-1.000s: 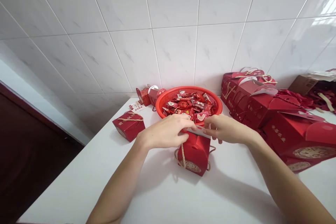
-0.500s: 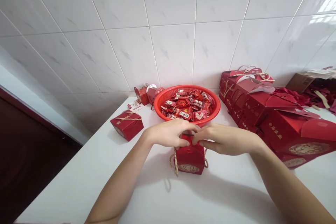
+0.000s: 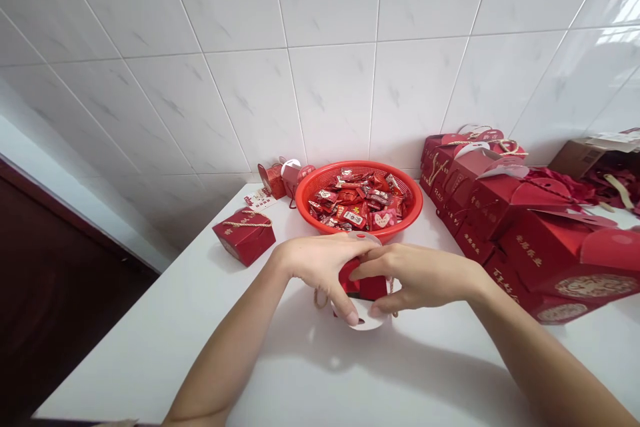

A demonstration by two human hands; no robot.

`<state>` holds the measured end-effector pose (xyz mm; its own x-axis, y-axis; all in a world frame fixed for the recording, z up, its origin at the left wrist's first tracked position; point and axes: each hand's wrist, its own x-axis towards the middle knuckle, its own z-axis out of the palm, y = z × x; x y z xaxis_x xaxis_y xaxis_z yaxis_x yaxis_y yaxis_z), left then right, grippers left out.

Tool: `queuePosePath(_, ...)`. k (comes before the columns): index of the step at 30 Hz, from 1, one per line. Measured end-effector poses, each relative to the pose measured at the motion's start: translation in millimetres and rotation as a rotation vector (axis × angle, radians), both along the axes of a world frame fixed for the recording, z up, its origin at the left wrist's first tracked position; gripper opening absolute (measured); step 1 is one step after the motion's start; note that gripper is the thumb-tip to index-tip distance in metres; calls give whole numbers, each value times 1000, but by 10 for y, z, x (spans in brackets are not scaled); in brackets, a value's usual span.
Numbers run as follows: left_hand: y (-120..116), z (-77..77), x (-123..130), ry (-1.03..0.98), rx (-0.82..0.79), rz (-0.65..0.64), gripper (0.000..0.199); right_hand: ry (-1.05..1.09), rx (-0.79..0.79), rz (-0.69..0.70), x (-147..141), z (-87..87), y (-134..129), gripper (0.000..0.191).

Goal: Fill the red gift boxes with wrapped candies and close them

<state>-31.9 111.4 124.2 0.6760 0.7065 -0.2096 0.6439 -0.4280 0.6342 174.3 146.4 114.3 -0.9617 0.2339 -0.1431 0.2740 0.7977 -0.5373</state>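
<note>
A small red gift box (image 3: 373, 288) stands on the white table in front of me, its top opened out. The white inner side of its near flap (image 3: 367, 315) faces up, and part of the far flap shows behind my fingers. My left hand (image 3: 323, 268) spans the box's left side, thumb on the near flap and fingers at the far flap. From the right, my right hand (image 3: 415, 273) reaches over the opening, its thumb at the near flap's edge and its fingers at the far side. Twisted cord handles (image 3: 321, 298) hang at the sides. The box's contents cannot be made out.
Behind the box sits a red plastic basket (image 3: 303, 203) of wrapped candies (image 3: 355, 215). A closed red box (image 3: 245, 235) lies left, with smaller boxes (image 3: 273, 180) near the wall. Stacked red boxes (image 3: 525, 240) and an open carton (image 3: 573, 160) fill the right.
The box's top flaps, held together in a peak before, are now spread apart, near one folded toward me. Both hands have gone from pinching the top to spanning the opening.
</note>
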Motion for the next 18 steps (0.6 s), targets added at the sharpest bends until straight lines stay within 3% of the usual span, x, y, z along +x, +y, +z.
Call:
queuePosePath(4, -5, 10, 36, 120, -37, -11, 87, 32, -4, 65, -41, -42, -21, 29)
queuePosePath(7, -8, 22, 53, 180, -30, -7, 90, 40, 54, 48, -88, -48, -64, 29)
queuePosePath(12, 7, 58, 32, 180, 59, 0, 81, -56, 144, -49, -85, 5, -147, 28)
queuePosePath(18, 11, 78, 74, 61, 84, -17, 52, -64, 237, -129, 27, 86, -224, 20)
